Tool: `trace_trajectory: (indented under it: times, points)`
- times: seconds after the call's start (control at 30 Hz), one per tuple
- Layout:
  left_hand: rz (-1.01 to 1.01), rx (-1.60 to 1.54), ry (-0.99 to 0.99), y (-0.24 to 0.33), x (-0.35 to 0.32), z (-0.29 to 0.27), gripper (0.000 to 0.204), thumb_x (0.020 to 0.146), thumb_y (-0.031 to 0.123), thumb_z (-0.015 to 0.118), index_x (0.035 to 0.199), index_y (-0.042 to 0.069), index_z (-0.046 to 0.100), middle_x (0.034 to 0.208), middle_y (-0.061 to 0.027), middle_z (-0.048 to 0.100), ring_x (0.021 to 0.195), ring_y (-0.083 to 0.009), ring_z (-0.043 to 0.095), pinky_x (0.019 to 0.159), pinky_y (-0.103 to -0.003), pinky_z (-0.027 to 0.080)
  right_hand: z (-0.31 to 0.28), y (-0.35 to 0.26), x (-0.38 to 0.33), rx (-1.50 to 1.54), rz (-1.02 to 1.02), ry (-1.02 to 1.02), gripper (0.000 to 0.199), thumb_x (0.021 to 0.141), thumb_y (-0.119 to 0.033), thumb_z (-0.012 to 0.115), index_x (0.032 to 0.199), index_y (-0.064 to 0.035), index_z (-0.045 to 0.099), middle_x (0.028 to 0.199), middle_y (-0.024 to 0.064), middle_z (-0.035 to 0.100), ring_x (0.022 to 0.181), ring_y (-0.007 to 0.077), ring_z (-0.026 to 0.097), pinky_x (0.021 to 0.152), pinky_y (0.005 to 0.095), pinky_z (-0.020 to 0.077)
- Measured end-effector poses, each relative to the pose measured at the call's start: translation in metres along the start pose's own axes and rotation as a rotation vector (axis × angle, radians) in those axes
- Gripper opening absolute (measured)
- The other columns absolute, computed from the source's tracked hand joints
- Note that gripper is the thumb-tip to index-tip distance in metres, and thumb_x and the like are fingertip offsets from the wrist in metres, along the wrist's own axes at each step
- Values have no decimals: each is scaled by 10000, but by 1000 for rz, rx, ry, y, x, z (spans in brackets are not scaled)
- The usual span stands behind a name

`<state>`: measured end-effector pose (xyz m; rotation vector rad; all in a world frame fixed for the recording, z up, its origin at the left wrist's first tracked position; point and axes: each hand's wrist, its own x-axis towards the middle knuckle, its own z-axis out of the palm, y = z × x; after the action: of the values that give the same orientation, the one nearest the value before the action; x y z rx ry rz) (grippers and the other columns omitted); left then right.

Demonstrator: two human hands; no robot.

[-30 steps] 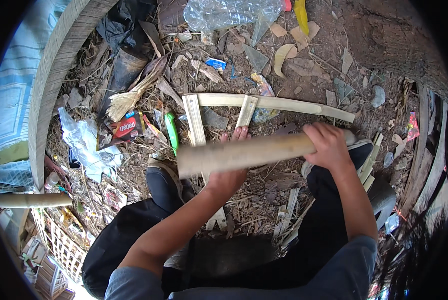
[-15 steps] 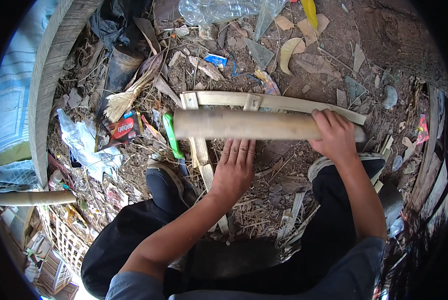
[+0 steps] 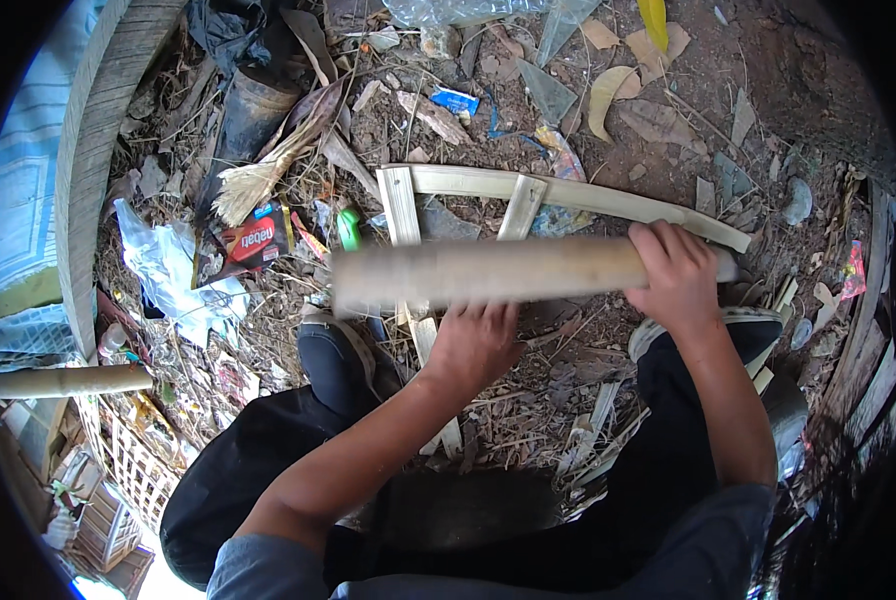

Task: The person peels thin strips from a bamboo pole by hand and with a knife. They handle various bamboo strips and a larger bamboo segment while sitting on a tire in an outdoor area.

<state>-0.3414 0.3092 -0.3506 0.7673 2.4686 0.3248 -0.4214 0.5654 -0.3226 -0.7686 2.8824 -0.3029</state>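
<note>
My right hand (image 3: 674, 275) is wrapped round the right end of a thick pale wooden pole (image 3: 488, 272). The pole lies nearly level across the view, its left end blurred. Just below its middle is my left hand (image 3: 478, 345), thumb apart and fingers reaching forward; the pole hides the fingertips. Underneath, on the ground, lies a frame of flat pale strips (image 3: 578, 195), probably bamboo. Two crosspieces join its long, slightly curved strip, with nail-like dark spots at the joints. The green handle (image 3: 349, 229) of a knife shows beyond the pole's left end; the pole covers part of the knife.
My shoes (image 3: 336, 365) flank the work. Litter covers the soil: a white plastic bag (image 3: 178, 285), a red and black wrapper (image 3: 253, 245), glass shards (image 3: 546, 97) and dry leaves (image 3: 608, 103). A woven basket (image 3: 128, 450) stands lower left; a curved wooden beam (image 3: 93, 170) runs up the left.
The pole has moved slightly toward me and its left end has swung lower, uncovering more of the crosspieces. My left fingertips have gone under the pole. The view has shifted a little.
</note>
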Motion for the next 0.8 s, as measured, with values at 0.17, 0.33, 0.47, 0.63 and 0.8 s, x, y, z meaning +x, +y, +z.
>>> trace_trajectory:
  times: [0.17,0.33,0.47,0.63,0.8]
  points:
    - [-5,-113,-77,1,-4,-3,980,817,522,687,1506,-45,281,1578,-235,254,1487,-359,220,1213,-497,190,-1,3,-1,61,-100,91,581,498,-134,806,1035,-100,585,844,67,586,772,261,637,694,378,540]
    - [0,-64,-46,-3,-4,-1,979,846,567,649,1507,-51,276,1560,-232,290,1480,-362,232,1224,-503,153,-5,-2,0,24,-7,19,542,506,-113,800,992,-102,560,827,69,579,765,275,637,678,388,538]
    - [9,-109,-63,-2,-11,8,1018,837,599,648,1532,-16,231,1575,-229,251,1477,-374,225,1224,-512,145,-3,-2,-4,9,72,-18,479,555,-100,746,1013,-63,612,889,101,638,770,311,655,707,434,542]
    - [-14,-68,-13,-6,1,-2,1019,820,593,667,1518,-31,266,1571,-225,270,1492,-334,213,1229,-493,129,12,13,4,-73,118,-118,537,551,-122,801,1033,-103,565,832,71,580,776,272,641,678,388,537]
    - [-16,-71,-35,-4,2,-2,1016,820,591,660,1514,-41,269,1583,-212,261,1501,-321,196,1230,-486,128,12,5,3,-14,145,-96,571,527,-110,798,1050,-105,570,831,67,576,763,277,638,682,398,538]
